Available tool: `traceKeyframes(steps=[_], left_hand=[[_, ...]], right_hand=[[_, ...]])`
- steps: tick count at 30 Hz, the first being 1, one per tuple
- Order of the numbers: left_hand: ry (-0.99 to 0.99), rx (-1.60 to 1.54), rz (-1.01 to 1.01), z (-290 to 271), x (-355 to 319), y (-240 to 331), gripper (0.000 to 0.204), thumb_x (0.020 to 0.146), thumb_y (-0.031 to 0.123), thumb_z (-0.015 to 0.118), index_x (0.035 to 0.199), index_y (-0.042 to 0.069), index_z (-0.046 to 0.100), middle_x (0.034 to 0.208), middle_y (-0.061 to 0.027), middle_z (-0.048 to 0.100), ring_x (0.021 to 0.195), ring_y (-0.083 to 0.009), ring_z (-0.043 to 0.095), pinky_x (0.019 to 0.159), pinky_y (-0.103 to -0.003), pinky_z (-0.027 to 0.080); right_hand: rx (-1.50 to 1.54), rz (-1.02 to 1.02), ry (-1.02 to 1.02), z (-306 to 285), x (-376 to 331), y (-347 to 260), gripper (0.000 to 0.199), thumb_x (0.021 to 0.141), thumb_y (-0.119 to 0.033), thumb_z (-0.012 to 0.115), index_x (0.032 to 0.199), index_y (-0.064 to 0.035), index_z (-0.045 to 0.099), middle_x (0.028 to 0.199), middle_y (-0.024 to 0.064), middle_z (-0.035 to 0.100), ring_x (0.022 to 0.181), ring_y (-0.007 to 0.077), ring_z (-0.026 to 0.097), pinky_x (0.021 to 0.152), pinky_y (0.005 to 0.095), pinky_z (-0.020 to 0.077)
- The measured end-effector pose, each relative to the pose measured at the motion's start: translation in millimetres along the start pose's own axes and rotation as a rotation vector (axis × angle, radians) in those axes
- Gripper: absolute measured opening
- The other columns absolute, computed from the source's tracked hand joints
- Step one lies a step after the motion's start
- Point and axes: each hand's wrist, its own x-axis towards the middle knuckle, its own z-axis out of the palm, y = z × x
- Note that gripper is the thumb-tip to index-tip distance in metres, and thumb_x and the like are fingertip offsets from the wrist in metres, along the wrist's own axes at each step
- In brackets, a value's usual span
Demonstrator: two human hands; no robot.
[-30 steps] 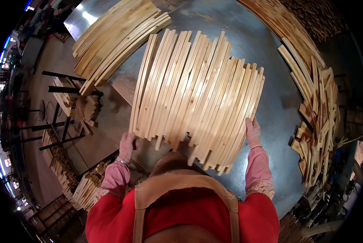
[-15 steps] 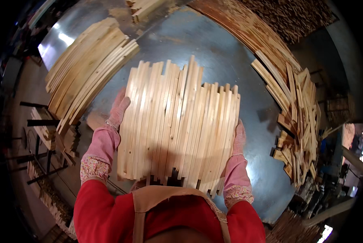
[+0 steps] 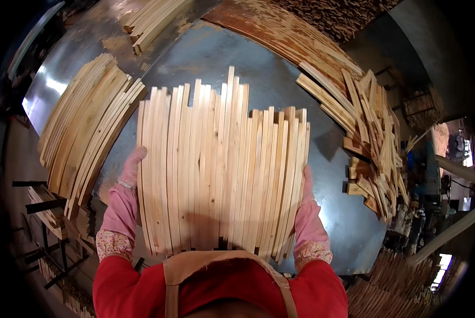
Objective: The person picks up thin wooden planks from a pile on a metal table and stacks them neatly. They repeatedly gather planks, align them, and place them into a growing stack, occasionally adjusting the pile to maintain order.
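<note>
A wide row of pale wooden strips (image 3: 214,175) lies side by side in front of me on the metal table. Their far ends are uneven, with one strip in the middle sticking out beyond the others. My left hand (image 3: 133,162), in a pink glove, presses along the row's left edge. On the opposite edge my right hand (image 3: 308,183), gloved the same way, holds the strips from the right; its fingers are partly hidden. Between them the two hands clasp the row. The strips' near ends reach my brown apron (image 3: 216,256), which covers some of them.
Another stack of longer boards (image 3: 83,132) lies on the left of the metal table (image 3: 280,79). A smaller stack (image 3: 155,21) is at the far left. Loose offcuts (image 3: 372,143) pile along the right edge, beside a reddish-brown board (image 3: 280,26).
The row of strips has come closer to my body, its near ends now at the apron. Both hands stay on its sides. The surroundings have shifted left in view.
</note>
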Motion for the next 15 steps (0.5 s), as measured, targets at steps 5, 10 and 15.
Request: traceKeyframes(steps=[5,10,15], left_hand=[[-0.175,0.069,0.232,38,-19,62,0.05,0.098,0.023,0.072,0.141,0.0,0.06,0.123,-0.013,0.073,0.109,-0.0278,0.074,0.096,-0.041,0.061],[-0.433,0.086,0.466,65,-7,173,0.049,0.098,0.029,0.074,0.137,0.002,0.064,0.12,-0.0114,0.074,0.106,-0.0266,0.075,0.095,-0.042,0.062],[-0.471,0.331,0.698,90,1,266,0.048,0.096,0.033,0.077,0.134,0.005,0.067,0.128,-0.0103,0.073,0.118,-0.0276,0.072,0.102,-0.048,0.06]], right_hand=[[-0.035,-0.138,-0.217,54,-33,-54,0.102,0.086,-0.076,0.074,0.16,-0.0113,0.047,0.153,0.0111,0.06,0.132,0.032,0.063,0.109,0.0477,0.0565],[-0.156,-0.601,-0.458,157,-68,-121,0.111,0.083,-0.083,0.072,0.164,-0.013,0.042,0.155,0.0091,0.058,0.136,0.0316,0.06,0.112,0.0509,0.0543],[-0.258,-0.867,-0.596,133,-41,-191,0.1,0.093,-0.082,0.059,0.16,-0.0099,0.043,0.149,0.0116,0.06,0.132,0.0299,0.063,0.111,0.0492,0.0553]])
